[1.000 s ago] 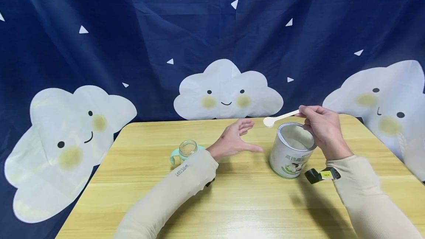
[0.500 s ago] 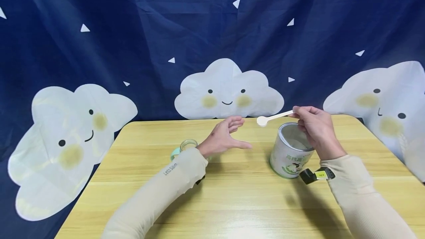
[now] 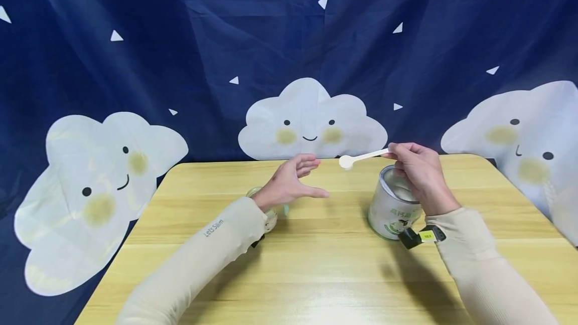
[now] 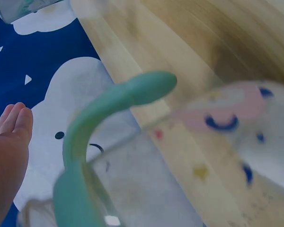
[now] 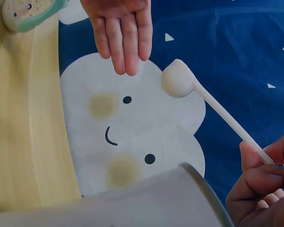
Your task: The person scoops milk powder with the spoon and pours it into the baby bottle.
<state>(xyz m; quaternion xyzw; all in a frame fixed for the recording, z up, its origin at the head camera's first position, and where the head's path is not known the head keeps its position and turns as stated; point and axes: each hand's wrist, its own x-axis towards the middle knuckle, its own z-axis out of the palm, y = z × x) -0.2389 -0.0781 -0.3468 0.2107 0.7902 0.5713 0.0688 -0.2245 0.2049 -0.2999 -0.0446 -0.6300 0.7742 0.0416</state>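
Note:
My right hand (image 3: 422,174) pinches the handle end of a white measuring scoop (image 3: 346,162), held level above the table with white powder in its bowl. Below that hand stands an open milk powder tin (image 3: 389,217), white with green print. My left hand (image 3: 289,183) is held in the air left of the scoop, fingers straight and thumb spread, with nothing in it. Behind the left wrist, a clear baby bottle (image 3: 271,220) is mostly hidden in the head view. Its mint green handle (image 4: 85,118) and printed wall fill much of the left wrist view.
All of this is on a light wooden table (image 3: 316,265). A dark blue curtain (image 3: 203,64) with smiling clouds hangs right behind the table's far edge. Small black cameras are strapped to the wrists, such as the right wrist camera (image 3: 417,237).
Both hands have moved left, the right one carrying the scoop away from over the tin's edge. My left forearm now covers more of the bottle.

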